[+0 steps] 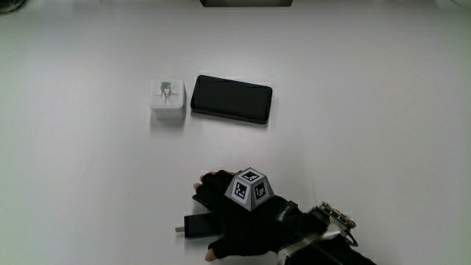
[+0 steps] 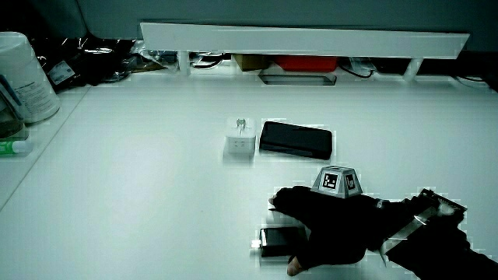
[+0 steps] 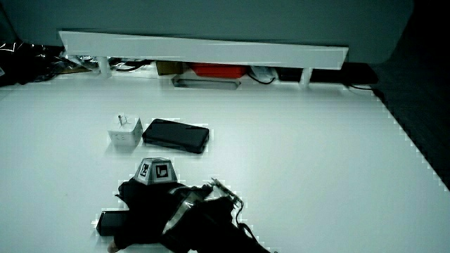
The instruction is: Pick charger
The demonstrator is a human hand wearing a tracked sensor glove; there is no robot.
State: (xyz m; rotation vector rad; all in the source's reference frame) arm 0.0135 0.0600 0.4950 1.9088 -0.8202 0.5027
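A white cube charger [image 1: 167,103] with its prongs up stands on the table, touching-close beside a flat black phone-like slab [image 1: 232,99]; both side views show the charger [image 2: 240,138] [image 3: 124,133] and the slab [image 2: 296,140] [image 3: 176,135]. Nearer to the person, the hand [image 1: 224,221] lies low over a small black block with a short plug tip [image 1: 193,225] that rests on the table. The fingers are spread, thumb and forefinger standing apart on either side of the block. Both side views show the hand [image 2: 319,225] [image 3: 151,204] and the block [image 2: 272,241] [image 3: 109,221].
A low white partition [image 2: 303,39] [image 3: 204,49] runs along the table's edge farthest from the person, with cables and boxes under it. In a side view a white container [image 2: 23,78] and a small tube [image 2: 12,146] stand at the table's edge.
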